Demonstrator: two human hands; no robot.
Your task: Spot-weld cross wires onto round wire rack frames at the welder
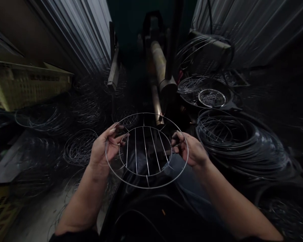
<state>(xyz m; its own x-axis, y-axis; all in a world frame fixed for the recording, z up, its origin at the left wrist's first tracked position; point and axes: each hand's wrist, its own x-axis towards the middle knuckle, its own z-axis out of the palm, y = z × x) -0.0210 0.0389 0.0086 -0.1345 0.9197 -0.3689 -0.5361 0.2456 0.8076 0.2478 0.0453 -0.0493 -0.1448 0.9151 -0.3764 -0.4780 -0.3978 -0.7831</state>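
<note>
Between my two hands is a round wire rack (147,175), made of an outer ring, a smaller inner ring and several straight bars. My left hand (111,143) is closed on its left side, thumb and fingers at the wires. On the right side, my right hand (186,147) grips it with curled fingers. The rack's far edge meets the tip of a machine's lower metal rod (157,107), where a small reddish glow shows. Above that rod is a thicker cylindrical arm (164,72) of the machine.
At right lies a big stack of wire rings (242,151). Behind it, a dark pan (192,98) holds a round dish (212,97) of small metal pieces. Loose wire racks (82,148) pile up at left, near a yellow crate (32,85). Another yellow crate (2,210) is at lower left.
</note>
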